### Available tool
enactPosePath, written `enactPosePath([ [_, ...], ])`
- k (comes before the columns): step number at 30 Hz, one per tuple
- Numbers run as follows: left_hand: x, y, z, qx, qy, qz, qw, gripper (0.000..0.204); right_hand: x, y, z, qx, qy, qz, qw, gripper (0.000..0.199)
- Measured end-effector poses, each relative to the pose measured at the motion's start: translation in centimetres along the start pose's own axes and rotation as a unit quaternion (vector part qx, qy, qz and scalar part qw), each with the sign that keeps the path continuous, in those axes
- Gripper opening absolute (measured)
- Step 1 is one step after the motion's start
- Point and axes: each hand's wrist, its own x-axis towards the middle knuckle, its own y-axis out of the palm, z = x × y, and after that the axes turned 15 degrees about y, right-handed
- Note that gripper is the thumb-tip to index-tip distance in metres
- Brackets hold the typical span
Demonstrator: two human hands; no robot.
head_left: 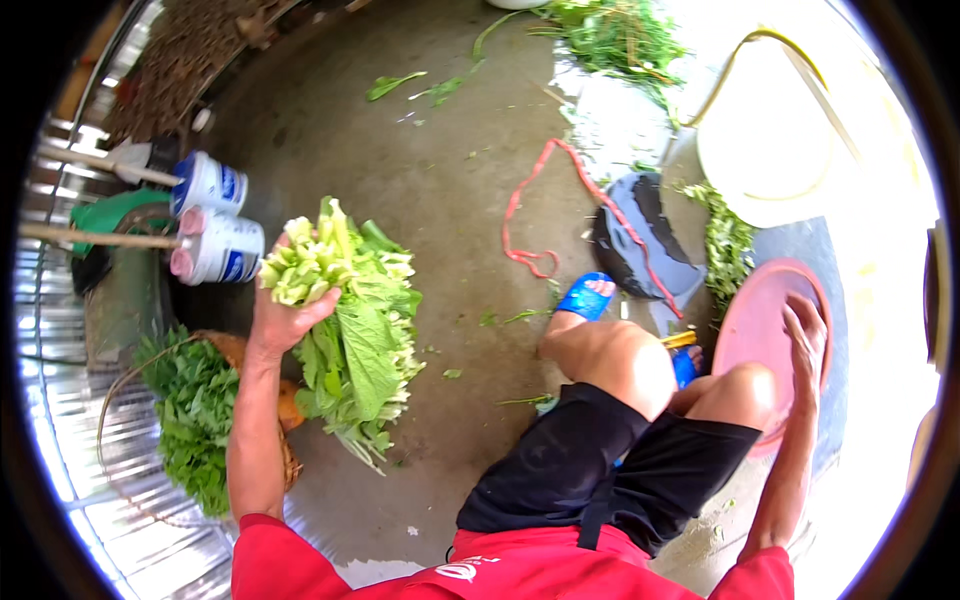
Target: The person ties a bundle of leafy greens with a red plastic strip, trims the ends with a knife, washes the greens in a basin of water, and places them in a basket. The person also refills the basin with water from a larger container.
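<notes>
L hand (283,318) raised, gripping greens (300,262) | R hand (806,335) flat, prob. touching pink basin (750,330)

free: bare floor (440,190) mid-frame | left blocked: basket (240,350), two tubs (215,245) | right blocked: pink basin (760,320), hose (540,200), knees (620,355)

Left hand (285,318) grip on leafy greens (350,330), right hand (805,335) on pink basin (752,330)
</notes>
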Motion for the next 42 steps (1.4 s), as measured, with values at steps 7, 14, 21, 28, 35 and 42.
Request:
enactPosePath([
  [7, 22.2, 26.1, -6.8, -0.104, 0.141, 0.157, 0.972, 0.074, 3.6, 14.3, 17.2, 0.173, -0.381, 0.132, 0.898, 0.127],
  [14, 24.9, 62.2, -10.8, -0.339, -0.076, 0.342, 0.873, 0.058, 11.7, 8.3, 0.8, 0.351, -0.093, 0.036, 0.931, 0.107],
  [21, 16.1, 85.9, 0.7, -0.358, -0.286, 0.532, 0.711, 0.067, 18.4, 10.6, -24.0, 0.399, 0.123, -0.026, 0.908, 0.079],
  [28, 8.2, 94.5, 13.5, -0.255, -0.350, 0.437, 0.788, 0.055, 21.8, 21.0, -35.0, 0.369, 0.233, -0.082, 0.896, 0.072],
  [35, 4.4, 93.7, 13.5, -0.359, -0.282, 0.243, 0.856, 0.045, 19.0, 19.4, -31.8, 0.313, 0.173, -0.174, 0.918, 0.082],
  [42, 6.8, 92.3, 13.3, -0.281, -0.298, 0.329, 0.851, 0.062, 19.8, 19.1, -29.8, 0.351, 0.233, -0.152, 0.894, 0.075],
])
